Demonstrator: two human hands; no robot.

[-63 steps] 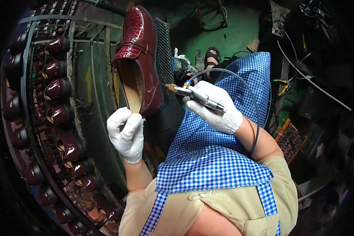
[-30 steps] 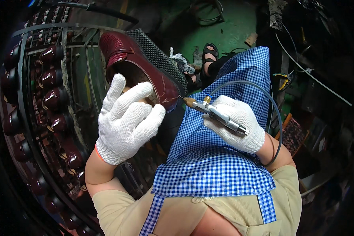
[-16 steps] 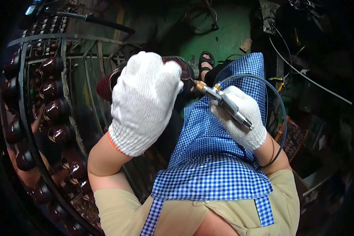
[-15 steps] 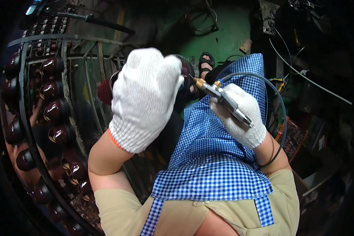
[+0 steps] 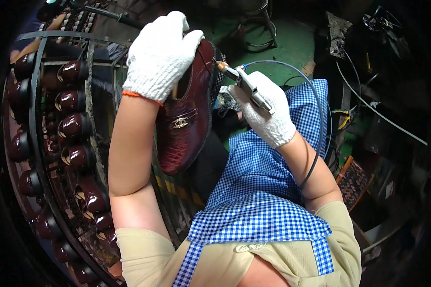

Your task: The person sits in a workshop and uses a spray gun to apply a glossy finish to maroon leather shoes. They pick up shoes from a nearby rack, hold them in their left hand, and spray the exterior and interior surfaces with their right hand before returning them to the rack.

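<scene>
My gloved left hand is closed on the heel end of a dark burgundy leather shoe. The shoe hangs tilted, its toe toward me, with a metal ornament across the front. In my gloved right hand is a small metal spray gun with a brass nozzle and a thin hose. Its nozzle points at the side of the shoe near the heel; I cannot tell whether it touches. My left fingertips on the shoe are partly hidden.
A metal rack at the left holds rows of glossy dark burgundy shoes. My blue checked apron covers my lap. On the green floor ahead are a stand and a piece of cardboard. Cables run along the right.
Both hands have moved forward and a little left. The shoe, mostly hidden behind my left glove before, has swung into view with its toe toward me. The spray gun stays by it.
</scene>
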